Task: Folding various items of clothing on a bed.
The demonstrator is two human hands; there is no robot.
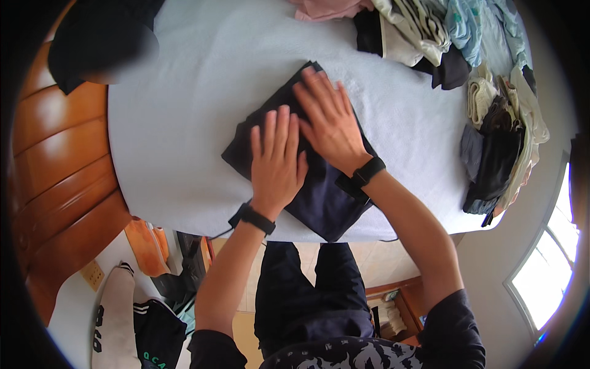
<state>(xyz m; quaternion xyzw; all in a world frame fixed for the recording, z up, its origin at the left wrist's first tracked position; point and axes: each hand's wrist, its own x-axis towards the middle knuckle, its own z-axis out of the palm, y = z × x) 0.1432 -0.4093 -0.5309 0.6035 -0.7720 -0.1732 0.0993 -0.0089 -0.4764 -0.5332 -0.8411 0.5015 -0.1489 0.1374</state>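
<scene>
A dark navy garment (329,203), folded into a flat bundle, lies at an angle on a light blue-white bed sheet (184,152), one corner reaching the near edge. My left hand (276,161) rests flat on its left part, palm down, fingers pointing away from me. Up and to the right, my right hand (329,117) is spread palm down on the garment's far part, slightly blurred at the fingertips. Neither hand grasps the cloth. Both wrists carry black bands.
Heaped clothes (415,37) lie at the far right, and folded clothes (495,157) stand along the right edge. A dark, blurred item (101,46) is at the far left by the wooden headboard (64,138). A window (544,267) is at right; clothes hang lower left.
</scene>
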